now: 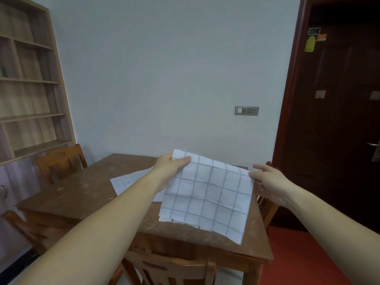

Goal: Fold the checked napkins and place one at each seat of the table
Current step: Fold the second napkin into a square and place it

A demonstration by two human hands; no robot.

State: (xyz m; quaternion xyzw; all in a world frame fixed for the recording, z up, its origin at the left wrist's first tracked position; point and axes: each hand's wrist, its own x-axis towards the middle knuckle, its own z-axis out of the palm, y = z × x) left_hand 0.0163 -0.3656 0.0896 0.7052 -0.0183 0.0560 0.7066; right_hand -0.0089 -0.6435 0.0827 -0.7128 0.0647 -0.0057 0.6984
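Napkin hangs above the table, left hand pinching its top corner, right hand apparently closing on the other, fingers spread, likely to square the fold.

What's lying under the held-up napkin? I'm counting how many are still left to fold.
Under the held checked napkin, another napkin lies flat on the table, showing past the left hand. The held one and the forearm cover its right part; anything else beneath is hidden.
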